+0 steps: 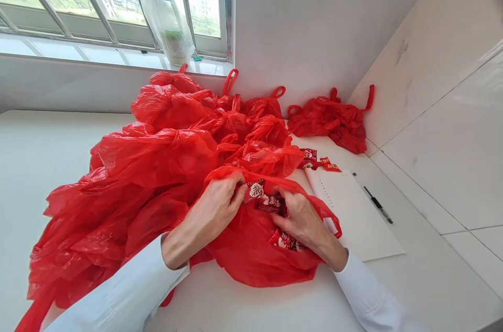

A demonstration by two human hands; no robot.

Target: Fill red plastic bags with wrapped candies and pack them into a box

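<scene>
An opened red plastic bag (pixel 255 264) lies on the table before me, with both hands in its mouth. My left hand (pixel 222 198) is closed at the left side of the mouth, its thumb and fingertips at the edge of a red candy packet (pixel 254 191) with pale lettering. Inside the bag, my right hand (pixel 301 219) curls its thumb and fingers around the end of a dark red candy packet (pixel 270 203). Below that hand rests another shiny red packet (pixel 288 241), partly covered by it. The bag's lower contents are hidden.
Several knotted red bags (pixel 157 154) are heaped at left and behind. More red bags (pixel 330 120) lie by the wall. Small red packets (pixel 330 164) sit above a white notepad (pixel 349 211), with a black pen (pixel 378 205) beside it. A bagged jar (pixel 168 23) stands on the windowsill.
</scene>
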